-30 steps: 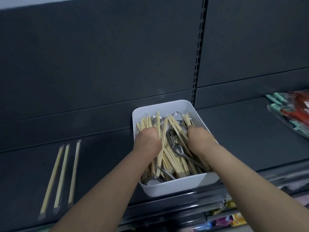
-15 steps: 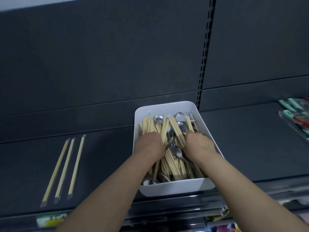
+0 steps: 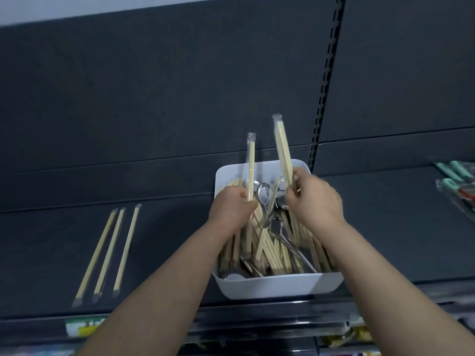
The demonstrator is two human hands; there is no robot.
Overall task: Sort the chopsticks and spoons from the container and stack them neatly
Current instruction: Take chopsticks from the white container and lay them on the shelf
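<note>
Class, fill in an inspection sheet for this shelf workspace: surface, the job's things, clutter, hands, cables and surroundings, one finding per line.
Surface: dark shelf, bare between the items.
Job's things: white container at the shelf's front edge, holding mixed wrapped chopsticks and metal spoons; three wrapped chopstick pairs laid side by side to its left.
Clutter: packaged teal-handled items at the far right.
Hands: left hand holds one wrapped pair upright above the container; right hand holds another, tilted.
Cables: nothing seen.
Surroundings: dark back panel with a slotted upright; coloured packages on the shelf below, blurred.
</note>
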